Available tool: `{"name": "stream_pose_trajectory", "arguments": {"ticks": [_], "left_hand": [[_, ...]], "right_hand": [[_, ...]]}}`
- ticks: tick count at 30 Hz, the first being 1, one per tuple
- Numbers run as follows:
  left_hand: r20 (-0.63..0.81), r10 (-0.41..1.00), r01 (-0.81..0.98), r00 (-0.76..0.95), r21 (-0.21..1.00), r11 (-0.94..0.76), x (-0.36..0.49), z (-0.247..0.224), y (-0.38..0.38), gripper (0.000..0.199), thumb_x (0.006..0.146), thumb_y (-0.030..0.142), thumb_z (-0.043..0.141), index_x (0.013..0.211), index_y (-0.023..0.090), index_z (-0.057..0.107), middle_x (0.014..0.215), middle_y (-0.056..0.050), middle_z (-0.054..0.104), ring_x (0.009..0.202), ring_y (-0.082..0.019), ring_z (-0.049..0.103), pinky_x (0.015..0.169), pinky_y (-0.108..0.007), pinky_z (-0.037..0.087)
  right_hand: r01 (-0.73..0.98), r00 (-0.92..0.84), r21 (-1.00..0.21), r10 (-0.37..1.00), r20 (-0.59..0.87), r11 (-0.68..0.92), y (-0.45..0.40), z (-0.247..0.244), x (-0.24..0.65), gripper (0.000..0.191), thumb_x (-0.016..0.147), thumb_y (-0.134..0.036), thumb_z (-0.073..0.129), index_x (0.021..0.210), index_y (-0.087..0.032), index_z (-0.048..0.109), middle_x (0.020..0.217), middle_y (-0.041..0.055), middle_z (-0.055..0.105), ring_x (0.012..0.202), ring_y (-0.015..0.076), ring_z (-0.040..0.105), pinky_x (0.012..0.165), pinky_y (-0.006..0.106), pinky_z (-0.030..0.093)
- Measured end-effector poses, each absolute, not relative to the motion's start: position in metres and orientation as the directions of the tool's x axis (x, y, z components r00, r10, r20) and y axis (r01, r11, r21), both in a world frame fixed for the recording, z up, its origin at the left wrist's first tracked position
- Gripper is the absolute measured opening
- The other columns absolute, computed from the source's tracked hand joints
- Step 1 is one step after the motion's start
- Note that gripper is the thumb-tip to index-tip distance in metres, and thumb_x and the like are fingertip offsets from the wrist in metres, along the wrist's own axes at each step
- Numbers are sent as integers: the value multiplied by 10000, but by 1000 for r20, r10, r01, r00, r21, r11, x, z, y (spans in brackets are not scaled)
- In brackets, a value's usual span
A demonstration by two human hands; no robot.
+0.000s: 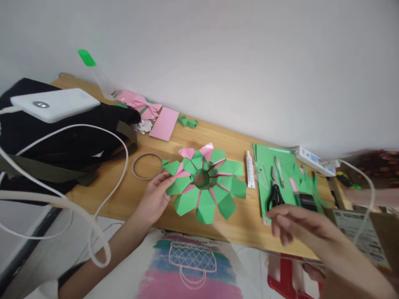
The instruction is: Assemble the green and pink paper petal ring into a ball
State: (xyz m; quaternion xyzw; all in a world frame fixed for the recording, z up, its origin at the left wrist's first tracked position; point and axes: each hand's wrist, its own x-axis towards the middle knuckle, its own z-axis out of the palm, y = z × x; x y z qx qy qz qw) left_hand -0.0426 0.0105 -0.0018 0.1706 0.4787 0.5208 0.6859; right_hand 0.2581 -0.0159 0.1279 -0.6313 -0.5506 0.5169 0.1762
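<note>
Apparently mostly assembled: green-and-pink paper flower, mid-frame, has petals all round its open ctr. L hand grips its left edge; R hand, lower rt, is loosely open nr the scissors, nothing visible in it. Folded green pc, upper ctr, lies unattached; can't tell what's left to add.

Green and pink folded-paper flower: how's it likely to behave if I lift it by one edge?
The green and pink folded-paper flower will probably feel light for its spread, being thin paper around an open centre. Its folds may add some stiffness, but the petals could crease easily. With the left hand at one edge, the far side might sag or twist.
</note>
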Motion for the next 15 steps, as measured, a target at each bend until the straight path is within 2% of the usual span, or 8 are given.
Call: {"name": "stream_pose_trajectory", "arguments": {"ticks": [1, 3, 6, 9, 11, 13, 15], "left_hand": [[-465, 885, -563, 28, 724, 398, -38, -1, 6, 370, 643, 418, 820, 905, 211, 663, 963, -8, 734, 918, -184, 681, 792, -274, 543], [-440, 887, -557, 139, 706, 437, -26, 2, -3, 401, 647, 414, 828, 948, 200, 674, 1009, -36, 733, 984, -209, 679, 856, -308, 536], [-441, 817, -455, 373, 680, 575, -11, 4, -14, 403, 609, 268, 873, 961, 165, 707, 1018, -88, 739, 984, -238, 691, 884, -340, 528], [-438, 696, -251, 569, 714, 654, -10, 5, -19, 400, 663, 215, 837, 1042, 183, 714, 1095, -95, 726, 1000, -229, 688, 911, -347, 514], [-443, 643, -135, 625, 750, 648, -17, 6, -19, 336, 711, 248, 796, 1033, 198, 715, 1110, -80, 720, 1003, -212, 681, 910, -330, 506], [-467, 629, -68, 622, 768, 637, -26, 6, -16, 278, 727, 272, 774, 985, 186, 721, 1073, -79, 725, 986, -210, 679, 881, -316, 504], [-493, 649, -20, 579, 787, 616, -37, 7, -12, 256, 730, 290, 765, 953, 172, 720, 1000, -77, 733, 933, -208, 681, 839, -311, 505]], "right_hand": [[550, -136, -749, 845, -517, -370, -24, 119, 261, 365, 839, -547, 620, 862, -203, 737, 640, 36, 676, 553, 142, 627, 504, 241, 515], [586, -104, -712, 835, -540, -387, -33, 104, 263, 414, 818, -584, 613, 863, -190, 730, 671, 45, 679, 580, 153, 632, 541, 263, 525], [596, 17, -701, 879, -477, -392, -39, 95, 261, 448, 775, -622, 615, 796, -184, 705, 685, 52, 677, 579, 157, 617, 551, 273, 519], [612, 230, -660, 896, -379, -436, -42, 93, 262, 482, 727, -659, 609, 802, -189, 683, 718, 67, 693, 599, 173, 628, 553, 282, 513], [635, 340, -596, 871, -354, -491, -45, 88, 266, 496, 717, -673, 596, 821, -194, 673, 752, 78, 708, 635, 196, 654, 562, 296, 513], [629, 379, -559, 840, -387, -541, -49, 76, 268, 507, 745, -686, 557, 827, -197, 661, 787, 88, 719, 656, 216, 676, 567, 313, 522], [555, 370, -617, 830, -417, -557, -52, 61, 264, 529, 768, -696, 537, 906, -199, 652, 845, 98, 728, 684, 233, 695, 580, 332, 549]]}}
